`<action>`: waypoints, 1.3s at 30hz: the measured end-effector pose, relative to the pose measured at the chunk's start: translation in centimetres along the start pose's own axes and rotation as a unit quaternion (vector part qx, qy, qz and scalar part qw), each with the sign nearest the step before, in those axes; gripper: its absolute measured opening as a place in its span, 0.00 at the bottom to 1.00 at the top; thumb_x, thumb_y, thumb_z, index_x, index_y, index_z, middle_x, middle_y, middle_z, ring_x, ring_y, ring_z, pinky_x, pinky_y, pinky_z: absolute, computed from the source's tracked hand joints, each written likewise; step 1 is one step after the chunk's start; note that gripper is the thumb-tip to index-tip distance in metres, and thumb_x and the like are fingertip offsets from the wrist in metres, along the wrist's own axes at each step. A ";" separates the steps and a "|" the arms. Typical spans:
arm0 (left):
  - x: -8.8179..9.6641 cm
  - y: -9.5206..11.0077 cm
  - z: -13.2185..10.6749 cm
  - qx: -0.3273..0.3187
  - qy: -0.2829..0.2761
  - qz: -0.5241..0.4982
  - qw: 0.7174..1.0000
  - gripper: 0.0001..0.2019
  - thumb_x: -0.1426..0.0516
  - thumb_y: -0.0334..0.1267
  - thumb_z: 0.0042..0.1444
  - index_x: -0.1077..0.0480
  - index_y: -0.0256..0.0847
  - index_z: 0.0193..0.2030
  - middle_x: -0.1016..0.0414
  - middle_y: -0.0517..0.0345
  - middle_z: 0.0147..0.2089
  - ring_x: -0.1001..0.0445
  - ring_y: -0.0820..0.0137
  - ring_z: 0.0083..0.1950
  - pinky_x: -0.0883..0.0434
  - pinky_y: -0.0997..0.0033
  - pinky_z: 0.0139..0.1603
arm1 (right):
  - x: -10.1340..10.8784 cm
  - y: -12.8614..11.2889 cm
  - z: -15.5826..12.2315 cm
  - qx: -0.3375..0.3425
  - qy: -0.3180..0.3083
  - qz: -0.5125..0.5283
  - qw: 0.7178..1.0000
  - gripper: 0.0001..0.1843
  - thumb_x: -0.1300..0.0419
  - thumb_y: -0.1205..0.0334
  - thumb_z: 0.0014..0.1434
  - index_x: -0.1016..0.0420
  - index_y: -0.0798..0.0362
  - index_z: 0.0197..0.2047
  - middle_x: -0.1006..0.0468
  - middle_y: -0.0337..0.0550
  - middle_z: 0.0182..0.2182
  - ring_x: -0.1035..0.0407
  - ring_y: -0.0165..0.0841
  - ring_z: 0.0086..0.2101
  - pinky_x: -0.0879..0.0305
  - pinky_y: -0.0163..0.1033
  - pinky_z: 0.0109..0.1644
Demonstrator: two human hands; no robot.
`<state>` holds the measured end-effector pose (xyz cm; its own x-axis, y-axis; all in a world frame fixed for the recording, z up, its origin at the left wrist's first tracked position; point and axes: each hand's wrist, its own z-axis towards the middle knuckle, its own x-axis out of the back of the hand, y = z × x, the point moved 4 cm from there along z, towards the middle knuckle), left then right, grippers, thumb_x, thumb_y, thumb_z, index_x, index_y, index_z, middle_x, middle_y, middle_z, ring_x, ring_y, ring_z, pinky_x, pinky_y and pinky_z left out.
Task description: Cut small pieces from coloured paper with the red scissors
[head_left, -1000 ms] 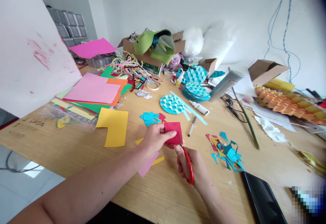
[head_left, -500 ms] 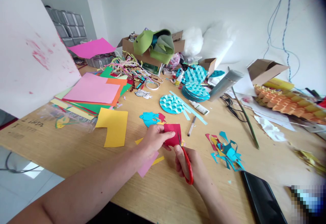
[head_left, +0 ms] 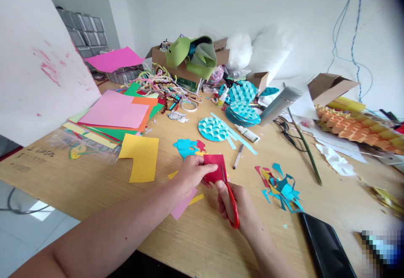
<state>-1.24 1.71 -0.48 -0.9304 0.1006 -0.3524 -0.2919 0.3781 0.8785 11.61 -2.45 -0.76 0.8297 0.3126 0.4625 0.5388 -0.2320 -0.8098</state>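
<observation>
My left hand (head_left: 197, 172) pinches a small red piece of paper (head_left: 217, 162) between thumb and fingers. Red-handled scissors (head_left: 234, 210) are gripped in my right hand (head_left: 232, 200), with a blade lying over the right part of the red paper. Just beyond my left hand lie blue fish cutouts (head_left: 185, 146) and a small red cutout (head_left: 200, 145). A pink paper piece (head_left: 183, 205) and a yellow strip (head_left: 196, 199) lie partly under my hands. To the left is an L-shaped yellow sheet (head_left: 145, 160).
Stacked coloured paper (head_left: 115, 109) lies at left. Round blue scalloped pieces (head_left: 213, 129), a glue bottle (head_left: 248, 133) and a pen (head_left: 237, 156) lie beyond my hands. Paper scraps (head_left: 282, 187), a black phone (head_left: 326, 244) and a green stick (head_left: 304, 147) are on the right.
Hardly anything differs. Both hands, the red paper and the scissors stay in nearly the same place, with only a very slight shift of the view.
</observation>
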 end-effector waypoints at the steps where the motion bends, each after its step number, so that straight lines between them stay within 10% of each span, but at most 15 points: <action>1: 0.0 0.0 0.0 0.001 0.000 0.001 1.000 0.07 0.39 0.37 0.45 0.26 0.34 0.28 0.25 0.54 0.24 0.30 0.74 0.21 0.33 0.75 0.20 | 0.0 0.0 0.0 -0.002 -0.001 -0.002 1.000 0.34 0.54 0.28 0.53 0.38 0.53 0.21 0.33 0.39 0.13 0.39 0.26 0.13 0.47 0.29 0.15; 39: -0.2 -0.1 -0.3 0.014 -0.006 0.009 1.000 0.08 0.39 0.37 0.45 0.26 0.33 0.28 0.26 0.53 0.24 0.31 0.74 0.21 0.33 0.75 0.22 | 0.0 -0.3 0.0 -0.019 0.006 0.028 0.999 0.31 0.50 0.30 0.52 0.40 0.52 0.21 0.36 0.36 0.12 0.43 0.24 0.12 0.49 0.29 0.15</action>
<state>-1.04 1.34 -0.41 -0.9328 0.1179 -0.3406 -0.2686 0.4026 0.8751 11.42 -2.37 -0.50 0.8607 0.2867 0.4206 0.4957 -0.2841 -0.8207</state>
